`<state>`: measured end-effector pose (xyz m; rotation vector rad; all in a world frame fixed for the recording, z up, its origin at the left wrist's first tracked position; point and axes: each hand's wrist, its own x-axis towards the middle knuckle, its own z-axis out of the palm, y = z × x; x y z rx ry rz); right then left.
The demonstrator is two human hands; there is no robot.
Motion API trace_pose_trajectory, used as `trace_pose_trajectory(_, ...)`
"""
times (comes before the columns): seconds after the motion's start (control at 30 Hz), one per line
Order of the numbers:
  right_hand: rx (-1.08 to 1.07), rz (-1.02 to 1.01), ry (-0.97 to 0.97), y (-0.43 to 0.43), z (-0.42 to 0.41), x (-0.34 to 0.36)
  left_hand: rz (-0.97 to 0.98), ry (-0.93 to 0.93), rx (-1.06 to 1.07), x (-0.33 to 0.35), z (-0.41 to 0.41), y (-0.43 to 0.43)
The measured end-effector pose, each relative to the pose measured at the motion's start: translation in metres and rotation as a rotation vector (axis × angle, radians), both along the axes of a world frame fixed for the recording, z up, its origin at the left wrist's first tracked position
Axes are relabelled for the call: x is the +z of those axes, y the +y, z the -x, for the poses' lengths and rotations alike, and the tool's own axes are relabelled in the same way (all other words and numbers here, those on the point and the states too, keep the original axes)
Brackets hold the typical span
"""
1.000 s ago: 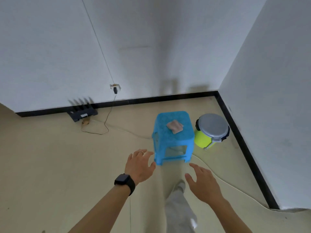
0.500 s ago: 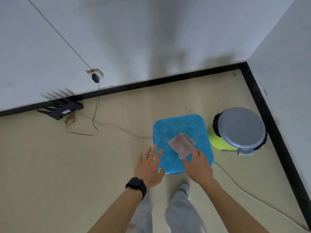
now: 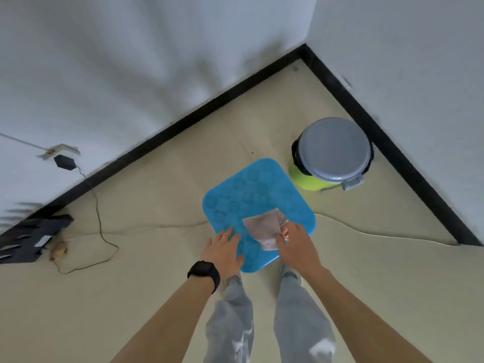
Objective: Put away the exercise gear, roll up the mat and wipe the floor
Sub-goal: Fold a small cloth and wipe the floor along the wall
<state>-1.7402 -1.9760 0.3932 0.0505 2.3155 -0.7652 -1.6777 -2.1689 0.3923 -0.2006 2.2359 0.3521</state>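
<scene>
A folded pinkish-grey cloth (image 3: 263, 229) lies on the seat of a blue plastic stool (image 3: 251, 195) near the room's corner. My right hand (image 3: 294, 244) is on the cloth's right edge, with thumb and fingers pinching it. My left hand (image 3: 225, 248), with a ring and a black watch at the wrist, hovers flat with spread fingers over the stool's near left edge. No mat or exercise gear is in view.
A lime-green bin with a grey lid (image 3: 332, 153) stands right of the stool by the black baseboard (image 3: 392, 132). A black router (image 3: 28, 237) with a cable (image 3: 100, 226) sits at the left wall. A white cord (image 3: 379, 235) runs across the beige floor. My grey-trousered legs (image 3: 262, 323) are below.
I have stepped closer and now look down on the stool. My right hand has reached the cloth and closed on its edge; my left hand has come over the stool's edge.
</scene>
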Motion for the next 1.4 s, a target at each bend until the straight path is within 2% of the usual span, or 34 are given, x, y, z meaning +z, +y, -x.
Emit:
trace_pose_trajectory(0.17,-0.320,0.125,0.063,0.060,-0.065,0.127,-0.162,0.101,-0.025,0.107,0.025,0.037)
trace_pose_trajectory(0.27,-0.514,0.124,0.206,0.107,-0.112,0.199,-0.339,0.153,-0.098,0.175,0.034,0.096)
trace_pose_trajectory(0.4,-0.757,0.107,0.364,0.176,-0.185,0.278,-0.592,0.059,-0.281,0.254,0.019,0.209)
trace_pose_trajectory(0.53,-0.929,0.078,0.479,0.254,-0.278,0.330,-0.660,-0.004,-0.569,0.301,-0.034,0.337)
trace_pose_trajectory(0.63,-1.121,0.071,0.543,0.313,-0.366,0.350,-0.692,-0.096,-0.753,0.332,-0.097,0.430)
trace_pose_trajectory(0.77,-1.552,0.146,0.615,0.402,-0.483,0.360,-0.735,-0.189,-0.792,0.364,-0.190,0.547)
trace_pose_trajectory(0.83,-1.698,0.172,0.665,0.440,-0.541,0.362,-0.759,-0.189,-0.862,0.377,-0.244,0.602)
trace_pose_trajectory(1.03,-1.898,0.102,0.745,0.546,-0.682,0.382,-0.790,-0.271,-1.051,0.414,-0.391,0.761)
trace_pose_trajectory(1.13,-1.913,0.067,0.685,0.598,-0.736,0.386,-0.728,-0.381,-1.129,0.414,-0.446,0.831)
trace_pose_trajectory(1.2,-1.941,0.060,0.629,0.631,-0.766,0.385,-0.686,-0.432,-1.143,0.409,-0.481,0.872)
trace_pose_trajectory(1.4,-2.078,0.082,0.643,0.761,-0.842,0.372,-0.608,-0.449,-1.154,0.388,-0.567,1.019)
